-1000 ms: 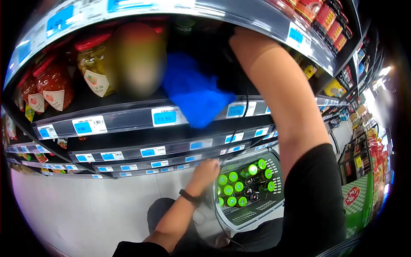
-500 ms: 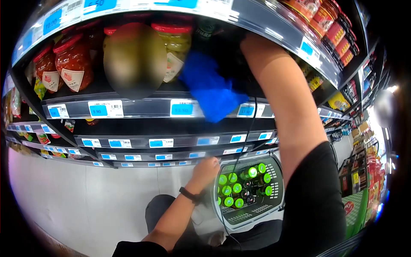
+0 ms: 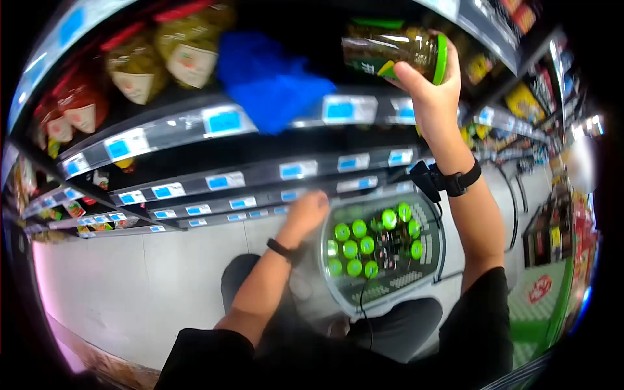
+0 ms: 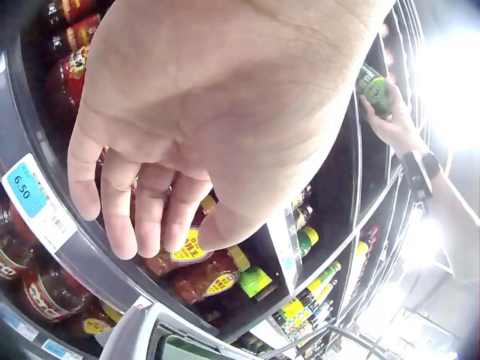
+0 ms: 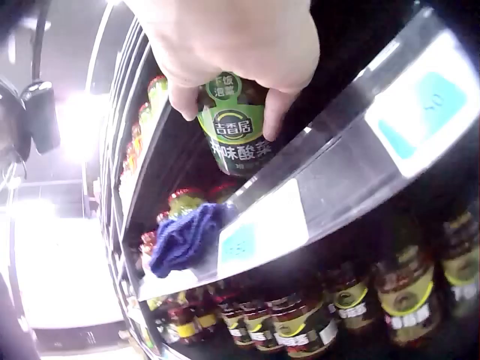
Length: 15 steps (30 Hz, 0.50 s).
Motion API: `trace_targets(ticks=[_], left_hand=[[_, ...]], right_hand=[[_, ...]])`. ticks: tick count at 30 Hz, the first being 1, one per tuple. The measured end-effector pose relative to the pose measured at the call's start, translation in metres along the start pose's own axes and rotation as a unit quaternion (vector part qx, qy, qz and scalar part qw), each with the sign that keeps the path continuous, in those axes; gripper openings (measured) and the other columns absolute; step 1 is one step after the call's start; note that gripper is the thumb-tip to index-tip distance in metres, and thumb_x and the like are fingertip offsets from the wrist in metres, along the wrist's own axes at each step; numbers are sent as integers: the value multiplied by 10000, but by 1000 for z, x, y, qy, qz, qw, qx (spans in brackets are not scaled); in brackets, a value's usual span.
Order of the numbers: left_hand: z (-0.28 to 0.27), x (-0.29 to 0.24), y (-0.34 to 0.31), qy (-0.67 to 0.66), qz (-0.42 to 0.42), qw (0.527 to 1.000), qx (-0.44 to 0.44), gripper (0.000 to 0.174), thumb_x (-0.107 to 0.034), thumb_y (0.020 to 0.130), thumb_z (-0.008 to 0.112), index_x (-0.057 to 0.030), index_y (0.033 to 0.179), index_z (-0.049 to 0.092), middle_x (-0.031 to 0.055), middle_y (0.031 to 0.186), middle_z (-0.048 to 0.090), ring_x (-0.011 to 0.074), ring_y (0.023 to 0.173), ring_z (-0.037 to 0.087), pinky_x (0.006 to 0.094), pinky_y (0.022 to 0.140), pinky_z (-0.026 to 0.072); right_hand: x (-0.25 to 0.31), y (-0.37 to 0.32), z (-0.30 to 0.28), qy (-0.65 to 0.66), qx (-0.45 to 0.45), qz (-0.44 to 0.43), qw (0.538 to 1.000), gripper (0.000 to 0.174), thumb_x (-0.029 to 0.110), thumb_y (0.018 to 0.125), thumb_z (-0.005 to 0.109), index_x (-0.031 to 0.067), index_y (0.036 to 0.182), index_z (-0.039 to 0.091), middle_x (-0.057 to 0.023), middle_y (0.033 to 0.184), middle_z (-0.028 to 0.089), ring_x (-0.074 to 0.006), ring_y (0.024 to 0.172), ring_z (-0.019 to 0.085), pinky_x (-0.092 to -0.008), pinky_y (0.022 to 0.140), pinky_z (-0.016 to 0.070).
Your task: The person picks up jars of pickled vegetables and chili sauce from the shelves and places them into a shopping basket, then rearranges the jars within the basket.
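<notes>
Now that right hand (image 3: 434,91) has emerged from shelf (image 3: 172,133), fingers and thumb gripping tilted pickled-vegetable jar (image 3: 393,51), jar is out in view at shelf front; left hand (image 3: 307,213), loosely curled, empty, near basket (image 3: 406,279).

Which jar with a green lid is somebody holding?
The jar tipped sideways in the right hand. The other green-lidded jars, down in the basket, have their lids facing up and no hand around them.
</notes>
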<state>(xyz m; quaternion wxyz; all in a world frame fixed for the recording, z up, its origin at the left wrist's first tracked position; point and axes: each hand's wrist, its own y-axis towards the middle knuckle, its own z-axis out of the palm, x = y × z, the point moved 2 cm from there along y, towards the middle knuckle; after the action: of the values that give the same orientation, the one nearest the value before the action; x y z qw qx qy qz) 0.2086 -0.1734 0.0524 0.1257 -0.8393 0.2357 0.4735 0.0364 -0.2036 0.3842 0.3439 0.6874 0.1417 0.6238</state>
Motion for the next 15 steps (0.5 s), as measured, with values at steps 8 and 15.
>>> trace_targets(ticks=[8, 15], left_hand=[[19, -12, 7, -52, 44, 995, 72, 308, -233, 898, 725, -8, 1103, 678, 164, 1030, 716, 291, 852, 706, 381, 779, 560], [27, -11, 3, 7, 77, 993, 91, 273, -180, 891, 716, 3, 1092, 689, 169, 1038, 708, 293, 880, 697, 376, 790, 556]], right_hand=[[22, -174, -118, -142, -34, 86, 985, 858, 208, 605, 961, 31, 1320, 521, -79, 1283, 543, -203, 1197, 555, -347, 1035, 462], [-97, -337, -193, -494, -62, 351, 793, 880, 262, 592, 942, -49, 1286, 499, -232, 1241, 563, -376, 1189, 551, -421, 1026, 463]])
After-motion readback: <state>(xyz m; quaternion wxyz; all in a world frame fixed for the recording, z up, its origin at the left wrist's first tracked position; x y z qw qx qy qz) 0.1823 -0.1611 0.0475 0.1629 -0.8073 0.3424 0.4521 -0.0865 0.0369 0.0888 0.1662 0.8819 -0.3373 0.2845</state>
